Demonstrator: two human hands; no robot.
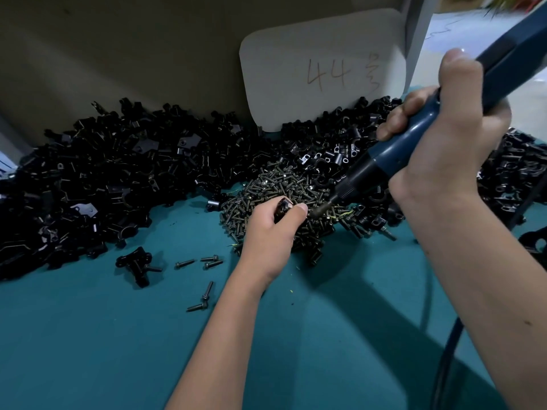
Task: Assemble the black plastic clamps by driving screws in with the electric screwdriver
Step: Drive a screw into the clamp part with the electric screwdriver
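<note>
Nearest: power cord drops along the right forearm across the teal mat. A few stray screws lie just left of the left forearm; further left, one clamp sits alone on the mat with screws poking out of it, looks already assembled.

Left hand: fingers and thumb curled round a black plastic clamp piece, holding it at the near edge of the screw pile. Most of the piece is hidden in the grip; can't tell whether a screw is seated in it.

Right hand: wrapped round the blue electric screwdriver, full grip, tool angled down-left. Bit tip sits just right of the left thumb, at or touching the held piece. Contact point too small to confirm.

Judged step: driving a screw into the held clamp, or just lining the bit up on the screw head. Next move needs the bit square in the head, the clamp held firm against torque, then trigger. Risk: bit slipping off toward the thumb, which is very close.

Beyond both hands: big heap of loose clamp parts running left to right against the back wall, and a white card marked "44" leaning above it.
</note>
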